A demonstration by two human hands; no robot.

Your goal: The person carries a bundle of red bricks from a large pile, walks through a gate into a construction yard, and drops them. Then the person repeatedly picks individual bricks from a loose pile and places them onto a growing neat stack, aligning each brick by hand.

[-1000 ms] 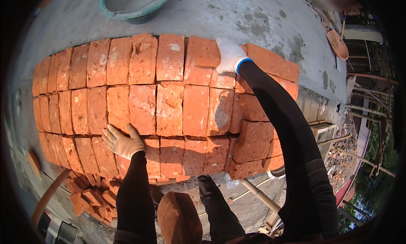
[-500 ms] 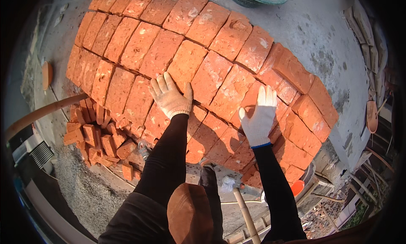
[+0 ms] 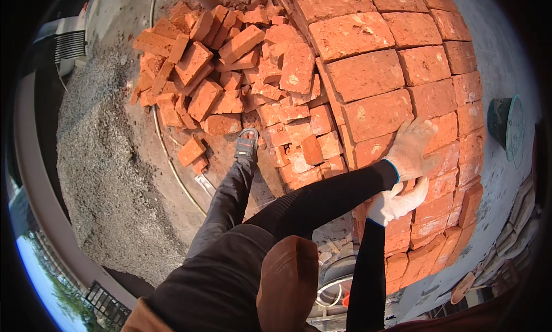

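Observation:
My left hand [image 3: 409, 149], in a pale work glove with a blue cuff, is over the top of a large stack of red bricks [image 3: 368, 76], its fingers spread and nothing held. Just below it, my right hand [image 3: 398, 204] in a white glove has its thumb apart from slightly bent fingers. It too holds nothing I can see. The two gloves are close together and overlap in view. Whether either presses on the bricks under it is hard to tell. The stacked bricks lie in tight rows.
Loose bricks [image 3: 195, 64] form a heap at the stack's left side. A gravel pile [image 3: 109, 176] spreads further left, with a thin hose [image 3: 158, 130] beside it. My sandalled foot [image 3: 246, 145] is by the heap. A dark green bucket [image 3: 506, 122] stands right.
My view has swung left, bringing the brick heap and gravel closer to the middle. My hands, earlier well apart with open palms down over the bricks, have come together.

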